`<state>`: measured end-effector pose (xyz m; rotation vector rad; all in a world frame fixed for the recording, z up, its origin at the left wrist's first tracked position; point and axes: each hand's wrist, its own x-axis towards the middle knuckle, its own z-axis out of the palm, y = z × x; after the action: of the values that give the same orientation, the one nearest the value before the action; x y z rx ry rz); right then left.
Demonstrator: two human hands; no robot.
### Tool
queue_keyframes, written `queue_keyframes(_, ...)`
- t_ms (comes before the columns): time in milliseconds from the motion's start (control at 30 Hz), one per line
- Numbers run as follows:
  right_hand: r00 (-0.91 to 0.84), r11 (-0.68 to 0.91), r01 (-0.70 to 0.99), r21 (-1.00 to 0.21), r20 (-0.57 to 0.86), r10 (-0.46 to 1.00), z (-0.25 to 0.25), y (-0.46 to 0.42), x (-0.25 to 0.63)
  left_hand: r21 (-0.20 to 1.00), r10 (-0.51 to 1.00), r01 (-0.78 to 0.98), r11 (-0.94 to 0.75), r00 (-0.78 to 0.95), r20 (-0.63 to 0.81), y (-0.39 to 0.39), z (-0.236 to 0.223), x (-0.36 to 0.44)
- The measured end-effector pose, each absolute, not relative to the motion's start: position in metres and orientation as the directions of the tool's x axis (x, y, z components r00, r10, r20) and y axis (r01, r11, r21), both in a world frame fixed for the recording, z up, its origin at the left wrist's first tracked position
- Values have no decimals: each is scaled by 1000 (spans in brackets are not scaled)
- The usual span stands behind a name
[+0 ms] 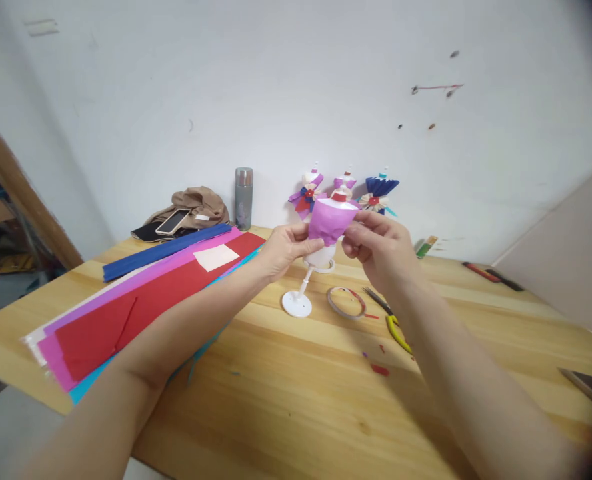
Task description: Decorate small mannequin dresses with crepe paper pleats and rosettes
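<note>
A small white dress-form mannequin (321, 256) on a round-based stand (297, 304) is between my hands, tilted a little. Purple crepe paper (330, 223) wraps its torso, and a red band (339, 197) circles the neck. My left hand (287, 249) is closed on the paper's left side, thumb across its lower front. On the right, my right hand (383, 248) pinches the paper's edge near the back. Just below lie a ring of tape (346, 303) and yellow-handled scissors (399, 332), partly behind my right forearm.
Three dressed mannequins (376, 193) stand by the wall, near a grey flask (244, 200). Layered crepe paper sheets (161, 303) cover the table's left, with a phone (173, 222) and brown cloth (201, 203) behind. A glue stick (427, 247) and a red-black cutter (491, 275) lie right.
</note>
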<state>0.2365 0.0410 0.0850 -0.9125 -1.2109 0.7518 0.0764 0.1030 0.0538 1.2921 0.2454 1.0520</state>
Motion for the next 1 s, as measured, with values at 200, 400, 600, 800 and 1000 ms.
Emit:
queue_keyframes(200,196,421,-19,-907,409,891,83,43,236,844,782,-524,-113,478,401,101,53,79)
queue_keyframes(400,207,387,-61,-920,368,906,80,43,236,824,840,-542,-162,363,404,100,46,84)
queue_keyframes(600,125,401,17,-916,400,908,68,49,234,830,870,-540,-138,335,363,105,41,84)
queue_keyframes(800,111,422,38,-906,424,899,64,53,231,841,875,-529,-109,350,334,108,42,81)
queue_keyframes(1000,99,402,86,-912,409,907,61,53,230,855,865,-511,-92,385,323,112,44,78)
